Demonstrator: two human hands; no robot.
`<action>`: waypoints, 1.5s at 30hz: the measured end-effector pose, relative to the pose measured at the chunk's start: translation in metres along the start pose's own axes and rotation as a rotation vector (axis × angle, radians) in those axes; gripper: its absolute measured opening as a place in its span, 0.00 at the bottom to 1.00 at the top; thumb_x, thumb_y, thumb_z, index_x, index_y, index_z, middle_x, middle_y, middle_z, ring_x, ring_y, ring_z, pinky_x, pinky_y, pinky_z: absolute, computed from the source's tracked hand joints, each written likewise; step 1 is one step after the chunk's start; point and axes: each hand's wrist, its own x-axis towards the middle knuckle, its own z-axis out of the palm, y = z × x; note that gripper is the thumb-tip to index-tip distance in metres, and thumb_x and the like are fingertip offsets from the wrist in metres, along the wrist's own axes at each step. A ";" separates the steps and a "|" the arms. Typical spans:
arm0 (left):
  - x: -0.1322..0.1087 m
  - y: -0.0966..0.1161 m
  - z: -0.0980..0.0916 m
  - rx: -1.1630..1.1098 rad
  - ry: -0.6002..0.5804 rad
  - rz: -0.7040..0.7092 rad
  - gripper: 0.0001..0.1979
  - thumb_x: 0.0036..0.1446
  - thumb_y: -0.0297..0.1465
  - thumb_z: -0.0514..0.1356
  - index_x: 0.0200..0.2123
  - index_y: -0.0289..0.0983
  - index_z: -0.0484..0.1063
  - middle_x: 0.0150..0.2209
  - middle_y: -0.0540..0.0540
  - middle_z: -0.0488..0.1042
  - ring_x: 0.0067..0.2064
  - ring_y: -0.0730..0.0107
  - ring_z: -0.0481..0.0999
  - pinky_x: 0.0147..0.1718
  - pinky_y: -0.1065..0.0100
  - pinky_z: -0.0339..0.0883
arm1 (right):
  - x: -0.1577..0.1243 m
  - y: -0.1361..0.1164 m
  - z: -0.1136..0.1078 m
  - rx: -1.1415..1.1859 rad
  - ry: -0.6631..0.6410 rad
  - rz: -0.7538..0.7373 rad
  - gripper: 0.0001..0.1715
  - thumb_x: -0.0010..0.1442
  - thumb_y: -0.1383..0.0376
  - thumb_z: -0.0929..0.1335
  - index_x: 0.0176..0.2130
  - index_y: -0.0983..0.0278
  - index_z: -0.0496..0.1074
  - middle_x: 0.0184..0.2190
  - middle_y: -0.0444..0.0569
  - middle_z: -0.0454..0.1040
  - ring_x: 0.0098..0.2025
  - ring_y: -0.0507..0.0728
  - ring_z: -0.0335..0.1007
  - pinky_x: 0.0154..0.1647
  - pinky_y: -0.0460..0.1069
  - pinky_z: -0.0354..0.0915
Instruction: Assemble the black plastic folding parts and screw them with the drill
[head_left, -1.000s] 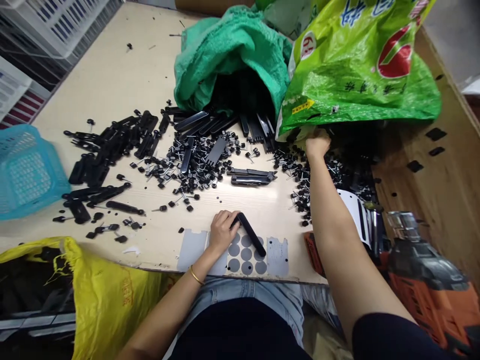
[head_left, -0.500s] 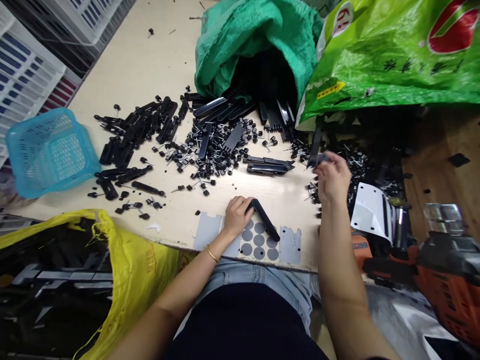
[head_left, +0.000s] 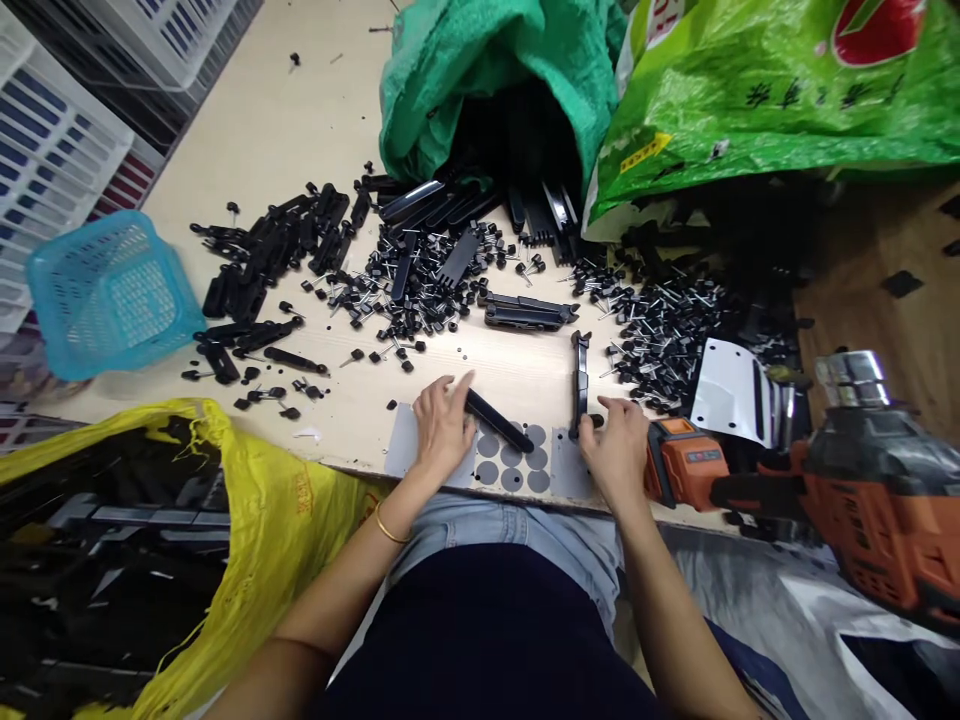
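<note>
My left hand (head_left: 442, 430) rests at the table's front edge with its fingers apart. Its index finger and thumb are beside the upper end of a black plastic bar (head_left: 501, 422), which lies slanted over a patch of grey round dots (head_left: 511, 479). In my right hand (head_left: 619, 450), thumb and index finger pinch the near end of a long black plastic part (head_left: 580, 375), pointing away from me. A small dark piece shows at those fingertips, but its kind is unclear. Beyond the hands, another pair of black parts (head_left: 529, 312) lies side by side.
Black-headed screws (head_left: 431, 295) lie in piles, with black parts (head_left: 281, 245) to their left. A green sack (head_left: 420, 110) opens at the back. A blue basket (head_left: 112, 300) and yellow sack (head_left: 277, 490) are at left. An orange power tool (head_left: 885, 500) lies at right.
My right hand has come back from the right-hand screw pile toward the front edge, bringing the long black part. My left hand has loosened from the bar, which lies lower now.
</note>
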 end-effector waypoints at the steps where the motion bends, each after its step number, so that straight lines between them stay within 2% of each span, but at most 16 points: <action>1: 0.003 0.002 -0.004 0.035 -0.053 0.103 0.30 0.48 0.22 0.62 0.55 0.39 0.64 0.54 0.34 0.63 0.54 0.47 0.63 0.49 0.47 0.59 | 0.006 -0.005 0.004 -0.051 0.003 -0.004 0.16 0.52 0.59 0.66 0.39 0.66 0.68 0.41 0.63 0.68 0.47 0.70 0.63 0.47 0.68 0.60; 4: 0.018 0.009 -0.011 0.054 -0.221 0.384 0.17 0.46 0.21 0.64 0.41 0.39 0.71 0.55 0.38 0.64 0.58 0.48 0.61 0.56 0.43 0.51 | 0.024 -0.013 0.009 -0.029 -0.086 0.078 0.14 0.48 0.56 0.69 0.30 0.63 0.65 0.31 0.58 0.70 0.39 0.67 0.65 0.40 0.63 0.63; 6: 0.027 0.011 -0.014 -0.008 -0.290 0.417 0.11 0.46 0.21 0.64 0.34 0.37 0.70 0.49 0.40 0.70 0.55 0.53 0.66 0.56 0.47 0.53 | 0.031 -0.013 0.004 0.151 -0.220 0.171 0.15 0.47 0.54 0.69 0.27 0.61 0.63 0.25 0.51 0.69 0.33 0.61 0.65 0.35 0.56 0.64; 7: 0.029 0.012 -0.016 -0.063 -0.318 0.372 0.10 0.48 0.22 0.64 0.34 0.37 0.68 0.43 0.42 0.72 0.50 0.57 0.70 0.53 0.50 0.58 | 0.031 -0.014 0.000 0.302 -0.300 0.226 0.16 0.48 0.53 0.68 0.26 0.61 0.63 0.24 0.49 0.69 0.30 0.58 0.65 0.32 0.53 0.64; 9: 0.027 0.016 -0.018 -0.207 -0.378 0.190 0.08 0.53 0.29 0.62 0.36 0.37 0.66 0.32 0.47 0.73 0.36 0.63 0.73 0.39 0.60 0.66 | 0.026 -0.019 -0.009 0.660 -0.430 0.347 0.17 0.50 0.51 0.66 0.27 0.63 0.66 0.25 0.47 0.71 0.26 0.54 0.66 0.27 0.49 0.62; 11: 0.020 0.024 -0.019 -0.363 -0.424 -0.004 0.09 0.58 0.37 0.58 0.38 0.38 0.64 0.25 0.52 0.69 0.27 0.67 0.71 0.29 0.67 0.64 | 0.016 -0.031 -0.013 0.960 -0.446 0.450 0.21 0.52 0.49 0.65 0.28 0.64 0.69 0.29 0.48 0.74 0.27 0.53 0.68 0.28 0.48 0.63; 13: 0.011 0.034 -0.019 -0.504 -0.443 -0.086 0.10 0.60 0.38 0.55 0.40 0.38 0.63 0.27 0.52 0.70 0.29 0.68 0.72 0.28 0.69 0.63 | 0.008 -0.047 -0.011 1.125 -0.375 0.507 0.24 0.53 0.47 0.65 0.30 0.65 0.72 0.34 0.51 0.76 0.32 0.54 0.71 0.32 0.48 0.66; 16: -0.001 0.046 -0.015 -0.622 -0.453 -0.069 0.11 0.60 0.35 0.54 0.46 0.39 0.63 0.35 0.49 0.73 0.36 0.66 0.74 0.34 0.68 0.65 | 0.003 -0.068 -0.005 1.242 -0.291 0.546 0.26 0.53 0.44 0.64 0.28 0.64 0.70 0.37 0.53 0.78 0.37 0.56 0.74 0.36 0.49 0.68; 21: -0.011 0.051 -0.013 -0.610 -0.460 -0.006 0.14 0.60 0.32 0.53 0.50 0.39 0.61 0.36 0.48 0.73 0.36 0.65 0.74 0.34 0.67 0.66 | 0.005 -0.082 -0.003 1.297 -0.276 0.580 0.28 0.51 0.42 0.66 0.21 0.61 0.58 0.28 0.51 0.79 0.32 0.57 0.75 0.29 0.49 0.67; 26: -0.019 0.052 -0.021 -0.524 -0.454 0.041 0.12 0.59 0.30 0.53 0.47 0.37 0.61 0.33 0.47 0.71 0.33 0.64 0.73 0.31 0.66 0.66 | 0.002 -0.080 -0.003 1.249 -0.335 0.515 0.27 0.51 0.44 0.67 0.19 0.61 0.58 0.21 0.50 0.76 0.24 0.55 0.71 0.26 0.47 0.65; 33: -0.033 0.060 -0.033 -0.394 -0.590 -0.019 0.14 0.61 0.32 0.51 0.49 0.34 0.57 0.33 0.42 0.72 0.33 0.60 0.75 0.29 0.65 0.67 | -0.009 -0.074 -0.005 1.214 -0.501 0.528 0.29 0.49 0.43 0.68 0.18 0.62 0.61 0.21 0.50 0.76 0.24 0.54 0.71 0.24 0.47 0.65; 38: -0.043 0.069 -0.030 -0.276 -0.597 -0.078 0.12 0.60 0.28 0.51 0.47 0.32 0.57 0.34 0.39 0.73 0.34 0.57 0.77 0.31 0.62 0.69 | -0.018 -0.080 0.001 1.167 -0.374 0.552 0.29 0.50 0.43 0.67 0.18 0.64 0.68 0.18 0.48 0.73 0.21 0.52 0.67 0.22 0.46 0.62; 42: -0.047 0.075 -0.031 -0.253 -0.582 -0.040 0.11 0.60 0.28 0.51 0.46 0.33 0.57 0.34 0.39 0.73 0.34 0.58 0.77 0.30 0.64 0.70 | -0.017 -0.089 0.002 1.197 -0.471 0.608 0.28 0.48 0.43 0.68 0.19 0.65 0.70 0.17 0.47 0.72 0.18 0.49 0.62 0.19 0.45 0.59; 43: -0.047 0.076 -0.031 -0.241 -0.583 -0.031 0.11 0.59 0.27 0.51 0.46 0.33 0.57 0.33 0.40 0.73 0.33 0.59 0.77 0.30 0.64 0.70 | -0.017 -0.091 0.001 1.198 -0.461 0.616 0.28 0.48 0.43 0.68 0.18 0.65 0.69 0.17 0.47 0.72 0.18 0.49 0.62 0.19 0.45 0.59; 45: -0.046 0.076 -0.032 -0.195 -0.574 -0.033 0.11 0.59 0.27 0.51 0.46 0.32 0.57 0.33 0.40 0.73 0.32 0.60 0.77 0.29 0.65 0.70 | -0.019 -0.093 0.001 1.200 -0.352 0.620 0.29 0.50 0.43 0.67 0.18 0.64 0.69 0.17 0.46 0.71 0.18 0.49 0.62 0.20 0.45 0.59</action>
